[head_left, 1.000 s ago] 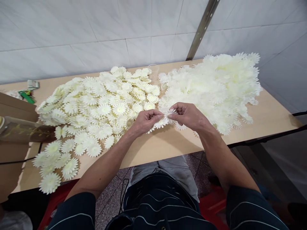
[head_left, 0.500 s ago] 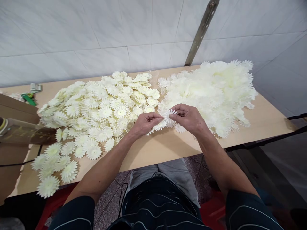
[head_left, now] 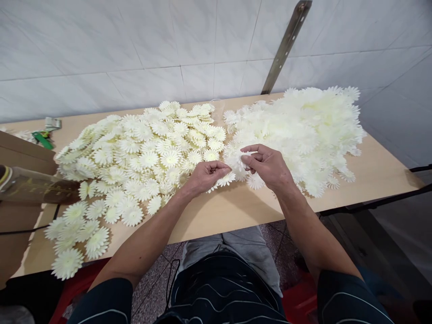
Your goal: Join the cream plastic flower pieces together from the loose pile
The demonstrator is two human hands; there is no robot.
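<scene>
Left thumb and forefinger press together; the right forefinger is lifted from its thumb.
Whether the left hand (head_left: 204, 177) or the right hand (head_left: 270, 167) grips anything, I cannot tell. A white flower (head_left: 237, 163) is just beside the right thumb. Flower heaps (head_left: 145, 148) lie beyond, on the table (head_left: 219, 218).

The single view comes from the wearer's head, near above the striped shirt (head_left: 229, 292) at the bottom edge; it faces forward and downward, with the left hand (head_left: 206, 175) and right hand (head_left: 266, 165) around the centre, over the wooden tabletop (head_left: 226, 213) to the tiled wall (head_left: 151, 36).
</scene>
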